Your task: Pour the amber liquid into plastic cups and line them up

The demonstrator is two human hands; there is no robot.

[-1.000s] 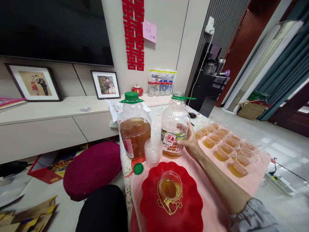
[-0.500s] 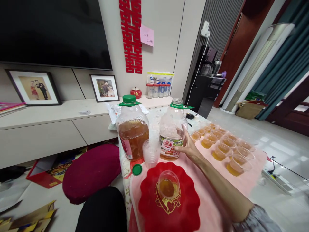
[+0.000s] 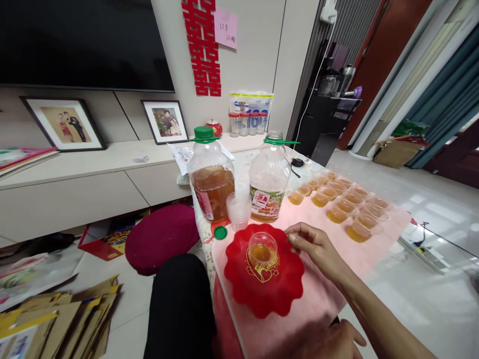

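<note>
My right hand (image 3: 309,244) hangs over the right edge of a red scalloped tray (image 3: 239,294), thumb and fingers bent and slightly apart, holding nothing visible. A clear plastic cup (image 3: 263,249) of amber liquid sits on the tray, just left of my fingertips. Low in the view, my left hand (image 3: 342,339) is partly cut off, its visible fingers stretched rightward. Behind the tray stand an uncapped plastic jug (image 3: 269,174) with little liquid and a green-capped jug (image 3: 213,184) of amber liquid. Stacked clear cups (image 3: 238,212) stand between them, near a loose green cap (image 3: 220,232).
Several filled cups (image 3: 339,212) stand in rows on the pink cloth (image 3: 314,214) at right. A dark red stool (image 3: 160,239) is left of the table. Flattened cardboard (image 3: 71,314) lies on the floor. A black tape measure (image 3: 297,163) is farther back.
My right hand has let go of the uncapped jug and come back to the tray's right edge. My left hand has entered at the bottom. The camera view has shifted.
</note>
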